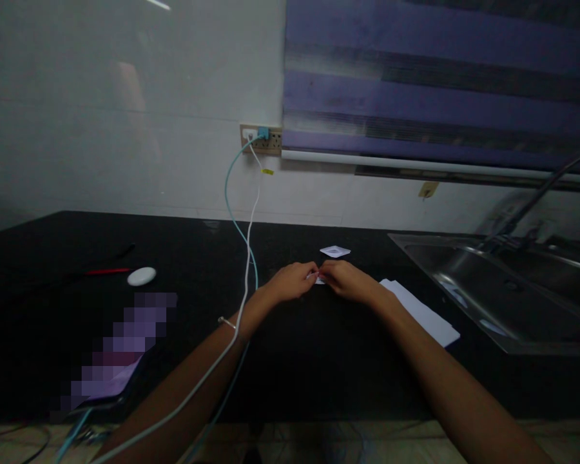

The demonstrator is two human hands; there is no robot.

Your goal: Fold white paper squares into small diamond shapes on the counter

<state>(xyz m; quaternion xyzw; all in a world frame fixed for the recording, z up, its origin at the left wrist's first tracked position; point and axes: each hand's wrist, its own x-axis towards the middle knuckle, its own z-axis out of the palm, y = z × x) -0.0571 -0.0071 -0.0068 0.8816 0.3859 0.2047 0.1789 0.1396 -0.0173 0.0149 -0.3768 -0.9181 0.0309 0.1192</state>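
My left hand [292, 281] and my right hand [348, 281] meet fingertip to fingertip on the black counter [319, 348]. Between them they pinch a small white piece of paper [318, 278], mostly hidden by the fingers. Both hands have their fingers closed on it. A small folded white paper shape [335, 251] lies just beyond the hands. A stack of white sheets [423, 312] lies under and beside my right forearm. A thin bracelet sits on my left wrist.
A white cable [248, 258] and a teal cable [228, 200] run from a wall socket [261, 138] down across my left arm. A steel sink [502, 290] is at the right. A white oval object [142, 276] and a red pen [107, 271] lie at the left.
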